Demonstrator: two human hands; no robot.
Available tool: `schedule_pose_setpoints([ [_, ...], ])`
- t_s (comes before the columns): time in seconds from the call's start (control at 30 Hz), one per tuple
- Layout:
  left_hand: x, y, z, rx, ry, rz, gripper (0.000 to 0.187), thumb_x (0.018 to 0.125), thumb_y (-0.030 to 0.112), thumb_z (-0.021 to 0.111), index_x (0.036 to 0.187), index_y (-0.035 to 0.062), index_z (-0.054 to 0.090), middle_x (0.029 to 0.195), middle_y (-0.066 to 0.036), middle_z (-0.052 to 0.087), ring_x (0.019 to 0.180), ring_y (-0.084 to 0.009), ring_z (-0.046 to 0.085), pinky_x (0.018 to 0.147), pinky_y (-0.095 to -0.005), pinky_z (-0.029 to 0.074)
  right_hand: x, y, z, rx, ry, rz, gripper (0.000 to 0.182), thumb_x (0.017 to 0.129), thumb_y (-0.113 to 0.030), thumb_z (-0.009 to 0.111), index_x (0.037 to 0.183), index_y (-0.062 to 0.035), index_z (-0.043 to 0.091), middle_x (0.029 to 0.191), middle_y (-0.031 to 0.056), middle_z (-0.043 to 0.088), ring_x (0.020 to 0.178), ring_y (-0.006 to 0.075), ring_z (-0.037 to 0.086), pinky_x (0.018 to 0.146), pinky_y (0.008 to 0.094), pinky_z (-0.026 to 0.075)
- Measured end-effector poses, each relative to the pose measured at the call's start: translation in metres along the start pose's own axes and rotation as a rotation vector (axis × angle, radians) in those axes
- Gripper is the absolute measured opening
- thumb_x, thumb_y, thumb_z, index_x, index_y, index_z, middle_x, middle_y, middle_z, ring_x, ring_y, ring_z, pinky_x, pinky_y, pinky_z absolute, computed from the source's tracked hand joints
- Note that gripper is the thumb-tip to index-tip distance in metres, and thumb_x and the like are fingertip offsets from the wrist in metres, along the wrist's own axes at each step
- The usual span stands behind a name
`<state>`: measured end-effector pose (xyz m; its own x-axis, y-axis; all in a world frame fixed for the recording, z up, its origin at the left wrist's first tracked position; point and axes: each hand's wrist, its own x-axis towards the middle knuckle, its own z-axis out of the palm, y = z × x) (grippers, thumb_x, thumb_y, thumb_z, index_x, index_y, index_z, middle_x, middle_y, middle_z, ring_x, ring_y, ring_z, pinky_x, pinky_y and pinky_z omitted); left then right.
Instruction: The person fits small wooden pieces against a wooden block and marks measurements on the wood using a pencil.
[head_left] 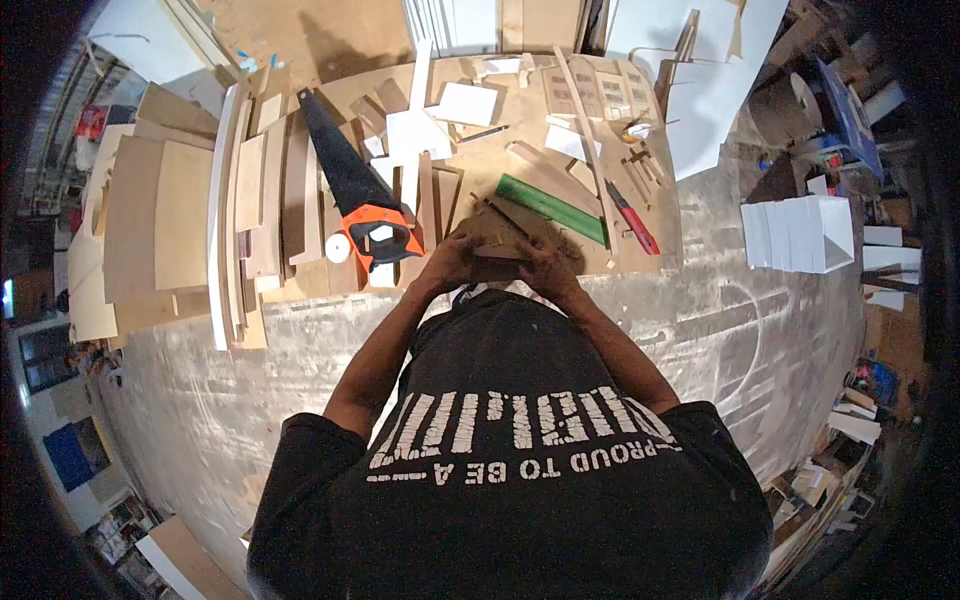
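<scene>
At the near edge of the workbench (640,262), my left hand (450,262) and my right hand (547,268) grip opposite ends of a small brown wooden piece (496,268). The fingers of both hands are bent around its ends. Just beyond it lies a dark thin stick, next to a green ruler (550,209). A handsaw with an orange handle (365,222) rests to the left of my left hand. Off to the right of my right hand is a red and black cutter (633,218). A pencil (482,134) lies farther back.
Long wooden strips and boards (185,220) lie along the left side. White pieces (415,135) and wood scraps are spread across the bench. A roll of tape (339,248) sits by the saw. White boxes (798,235) stand at the right.
</scene>
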<state>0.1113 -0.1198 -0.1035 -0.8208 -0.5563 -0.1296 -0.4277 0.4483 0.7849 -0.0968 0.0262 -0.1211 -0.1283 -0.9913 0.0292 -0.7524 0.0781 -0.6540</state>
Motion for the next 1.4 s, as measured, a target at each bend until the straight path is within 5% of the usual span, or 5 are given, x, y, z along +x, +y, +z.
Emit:
schedule_pose_setpoints([
  [0.33,0.001,-0.008,0.001,-0.105,0.091,-0.297,0.040,0.083,0.037,0.076,0.093,-0.0012,0.073,0.084,-0.013,0.074,0.076,-0.0242,0.071,0.075,-0.0376,0.056,0.000,-0.003,0.000,-0.008,0.035,-0.045,0.043,0.074,-0.008,0.068,0.116,-0.0037,0.059,0.113,0.0284,0.058,0.105,0.0469,0.060,0.088,0.0496,0.053],
  [0.5,0.003,0.004,-0.004,-0.185,0.054,-0.318,0.041,0.081,0.038,0.077,0.094,-0.0013,0.075,0.086,-0.013,0.075,0.077,-0.0204,0.071,0.075,-0.0365,0.056,-0.001,-0.002,-0.002,0.061,0.092,-0.099,0.045,0.074,-0.009,0.071,0.117,-0.0010,0.057,0.117,0.0291,0.057,0.106,0.0479,0.060,0.090,0.0491,0.052],
  [0.93,0.005,-0.015,0.012,-0.108,0.139,-0.519,0.034,0.079,0.031,0.079,0.077,-0.0025,0.075,0.064,-0.010,0.069,0.057,-0.0154,0.067,0.056,-0.0339,0.053,-0.025,0.003,-0.011,0.342,0.216,0.289,0.036,0.079,-0.018,0.078,0.106,0.0030,0.066,0.089,0.0161,0.071,0.079,0.0254,0.070,0.074,0.0372,0.055],
  [1.13,0.004,-0.026,0.030,-0.017,0.275,-0.401,0.036,0.074,0.030,0.079,0.073,-0.0059,0.073,0.060,-0.022,0.065,0.058,-0.0306,0.069,0.061,-0.0427,0.054,-0.029,-0.006,-0.002,0.394,0.264,0.357,0.026,0.083,-0.019,0.073,0.094,0.0043,0.069,0.080,0.0160,0.070,0.075,0.0220,0.068,0.070,0.0350,0.053],
  [1.4,0.006,-0.007,0.021,-0.060,0.216,-0.541,0.029,0.074,0.023,0.074,0.072,-0.0051,0.072,0.062,-0.023,0.065,0.059,-0.0314,0.069,0.062,-0.0437,0.054,-0.028,-0.004,0.007,0.353,0.300,0.355,0.024,0.082,-0.018,0.071,0.093,0.0029,0.070,0.081,0.0214,0.069,0.077,0.0322,0.070,0.070,0.0398,0.053],
])
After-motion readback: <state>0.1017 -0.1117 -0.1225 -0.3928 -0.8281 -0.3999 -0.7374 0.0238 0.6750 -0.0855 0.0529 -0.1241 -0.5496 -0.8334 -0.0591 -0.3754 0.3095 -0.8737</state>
